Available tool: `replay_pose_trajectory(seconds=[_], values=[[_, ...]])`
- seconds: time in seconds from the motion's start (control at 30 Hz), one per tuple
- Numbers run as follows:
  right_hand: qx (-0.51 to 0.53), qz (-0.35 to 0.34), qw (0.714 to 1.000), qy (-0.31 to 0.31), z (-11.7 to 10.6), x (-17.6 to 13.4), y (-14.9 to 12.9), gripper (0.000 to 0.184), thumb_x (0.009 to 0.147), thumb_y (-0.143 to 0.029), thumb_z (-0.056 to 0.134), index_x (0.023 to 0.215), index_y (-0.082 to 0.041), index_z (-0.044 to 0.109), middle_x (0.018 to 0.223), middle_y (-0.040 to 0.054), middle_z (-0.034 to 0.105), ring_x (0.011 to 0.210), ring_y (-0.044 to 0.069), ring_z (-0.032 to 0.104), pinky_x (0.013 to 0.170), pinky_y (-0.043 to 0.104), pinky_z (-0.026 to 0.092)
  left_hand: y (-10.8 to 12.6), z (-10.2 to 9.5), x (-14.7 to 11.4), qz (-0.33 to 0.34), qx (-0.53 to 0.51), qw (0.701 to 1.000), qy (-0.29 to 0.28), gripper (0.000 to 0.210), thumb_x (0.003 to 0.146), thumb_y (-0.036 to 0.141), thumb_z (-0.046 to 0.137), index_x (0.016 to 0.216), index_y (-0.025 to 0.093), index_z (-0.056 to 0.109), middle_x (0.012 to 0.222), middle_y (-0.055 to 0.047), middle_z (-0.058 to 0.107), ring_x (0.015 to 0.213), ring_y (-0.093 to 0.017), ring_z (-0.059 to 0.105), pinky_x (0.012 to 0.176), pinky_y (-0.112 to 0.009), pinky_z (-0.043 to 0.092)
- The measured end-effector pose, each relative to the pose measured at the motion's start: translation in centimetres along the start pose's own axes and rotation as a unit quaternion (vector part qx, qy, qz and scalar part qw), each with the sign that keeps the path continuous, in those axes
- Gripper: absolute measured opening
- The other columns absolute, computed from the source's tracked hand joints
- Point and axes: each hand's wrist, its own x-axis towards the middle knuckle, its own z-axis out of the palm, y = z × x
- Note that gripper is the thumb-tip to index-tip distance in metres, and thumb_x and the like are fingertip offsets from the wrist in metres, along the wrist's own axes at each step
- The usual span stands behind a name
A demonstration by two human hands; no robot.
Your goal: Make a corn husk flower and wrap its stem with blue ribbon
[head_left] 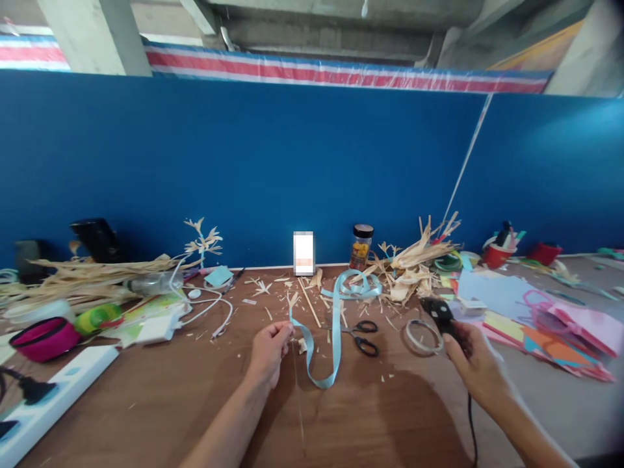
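My left hand [270, 351] is closed in a pinch on the stem of a small husk flower [292, 301]. Light blue ribbon [336, 338] runs from that stem, loops down to the table and leads back to a loose coil. In my right hand [475, 361] is a black corded tool [439, 312] that looks like a glue gun; its cable hangs below. Close to its left lies a ring of clear tape or tubing [423, 338]. Between my hands lie black-handled scissors [366, 338], their blades partly behind the ribbon.
Dried husks [414, 266] are heaped at the back right, beside a dark-lidded jar [361, 247]. Coloured paper [497, 296] lies at the right. A power strip [63, 396], pink tape roll [45, 338] and white adapter [158, 328] sit at the left. A blue partition [273, 162] stands behind.
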Motion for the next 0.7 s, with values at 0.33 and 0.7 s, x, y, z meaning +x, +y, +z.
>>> replay_pose_trajectory(seconds=[0.33,0.7], values=[[0.404,0.142,0.849,-0.309,6.4,-3.1,-11.1,0.03,0.073,-0.039,0.056,0.093,-0.018,0.048,0.077,0.0019,0.058,0.066,0.013,0.054,0.056,0.025,0.046,0.4,0.1,-0.2,-0.006,-0.029,0.999,-0.032,0.024,0.062,0.033,0.063,0.067,0.01,0.058,0.056,0.003,0.048,0.039,0.0,0.027,0.037,-0.016,0.016],[0.446,0.195,0.841,-0.238,13.8,-3.1,-14.9,0.032,0.066,-0.044,0.06,0.076,-0.016,0.048,0.058,-0.0016,0.054,0.048,0.01,0.05,0.041,0.019,0.038,0.6,0.4,-0.6,-0.016,-0.039,0.998,-0.056,0.025,0.065,0.035,0.063,0.067,0.011,0.056,0.054,0.004,0.047,0.038,0.0,0.024,0.037,-0.016,0.016]])
